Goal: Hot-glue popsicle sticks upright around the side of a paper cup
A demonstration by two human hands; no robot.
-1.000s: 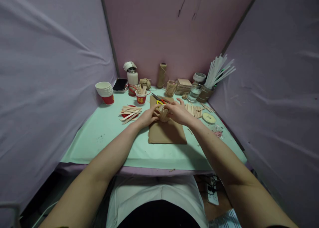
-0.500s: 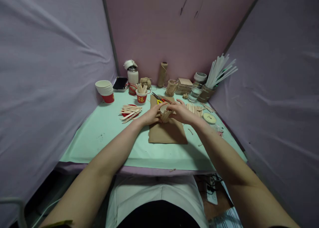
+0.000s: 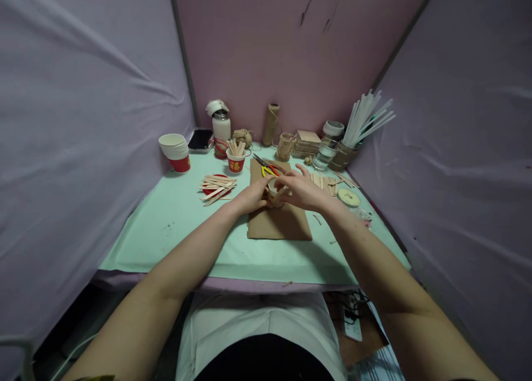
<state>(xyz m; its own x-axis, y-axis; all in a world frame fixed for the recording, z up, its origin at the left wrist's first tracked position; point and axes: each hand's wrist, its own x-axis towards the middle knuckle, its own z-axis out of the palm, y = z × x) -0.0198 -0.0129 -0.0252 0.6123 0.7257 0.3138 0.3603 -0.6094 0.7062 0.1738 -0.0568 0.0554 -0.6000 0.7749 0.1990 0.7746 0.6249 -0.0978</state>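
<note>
Between my hands, a small pale cup (image 3: 273,188) with wooden sticks against its side stands over a brown cardboard sheet (image 3: 278,225). My left hand (image 3: 254,196) is wrapped round the cup's left side. At the cup's right rim, my right hand (image 3: 300,189) has its fingers closed on a wooden stick (image 3: 282,193), partly hidden by them. Just beyond the cup lie pliers with yellow handles (image 3: 268,171) and a red-handled tool (image 3: 274,169).
Wooden sticks (image 3: 216,188) lie on a red dish at left, near a red cup of sticks (image 3: 236,163) and stacked paper cups (image 3: 177,153). Behind stand a white bottle (image 3: 221,127) and a twine roll (image 3: 271,125). At right are a water glass (image 3: 325,156) and white glue sticks (image 3: 366,120).
The sticks at the cup's front have shifted under my right fingers, and one now slants differently. My left hand has tilted slightly and stays at the cup.
</note>
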